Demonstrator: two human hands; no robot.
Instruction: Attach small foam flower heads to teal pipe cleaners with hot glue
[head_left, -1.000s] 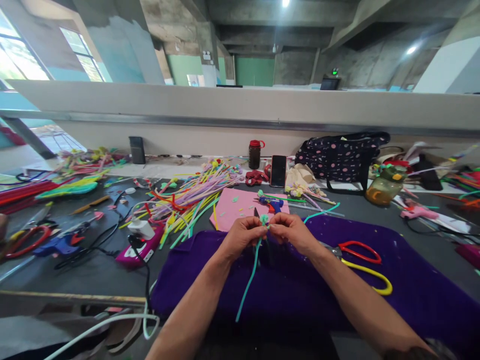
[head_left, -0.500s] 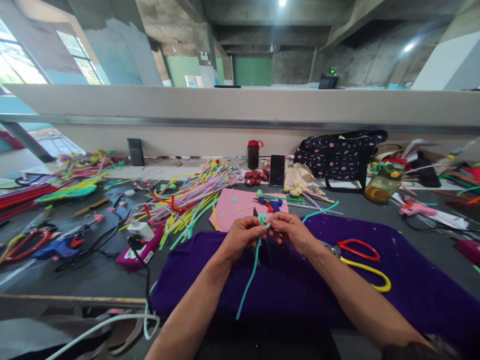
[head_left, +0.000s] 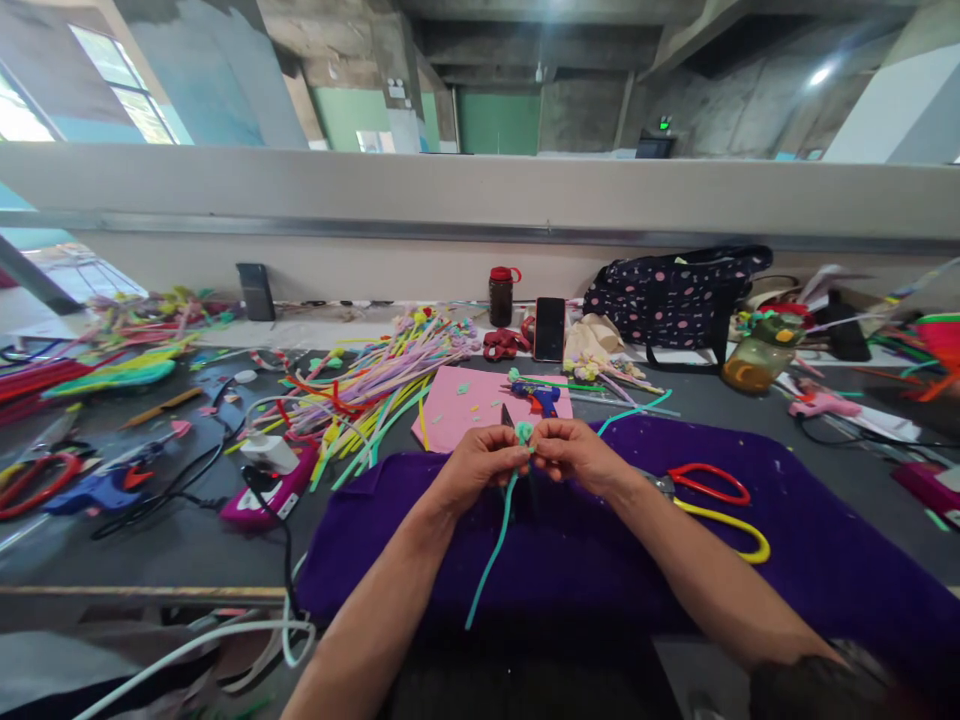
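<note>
Above the purple cloth (head_left: pixel 420 560), both my hands meet at a mint-green pipe cleaner (head_left: pixel 491 560). Its upper end is bent into a small curled clump (head_left: pixel 523 432), and the long tail hangs down below my fingers. My left hand (head_left: pixel 484 460) is closed, pinching it from the left with thumb and forefinger. My right hand (head_left: pixel 574 455) is closed as well, with its fingertips pinched on the clump's right side. The exact grip between the fingertips is partly hidden. Scissors with one red and one yellow handle (head_left: pixel 724 530) lie beside my right forearm.
A blue glue gun (head_left: pixel 536 397) rests on a pink sheet (head_left: pixel 442 420) beyond my hands. Many pipe cleaners (head_left: pixel 390 370) are heaped to the left, near a magenta power strip (head_left: pixel 274 490). A phone (head_left: pixel 550 330), a bottle (head_left: pixel 501 300) and a dotted bag (head_left: pixel 667 305) stand behind.
The whole view has shifted slightly, so things sit a little higher and further left. My fingertips have drawn closer around the curled clump, with the right hand's fingers more tightly gathered.
</note>
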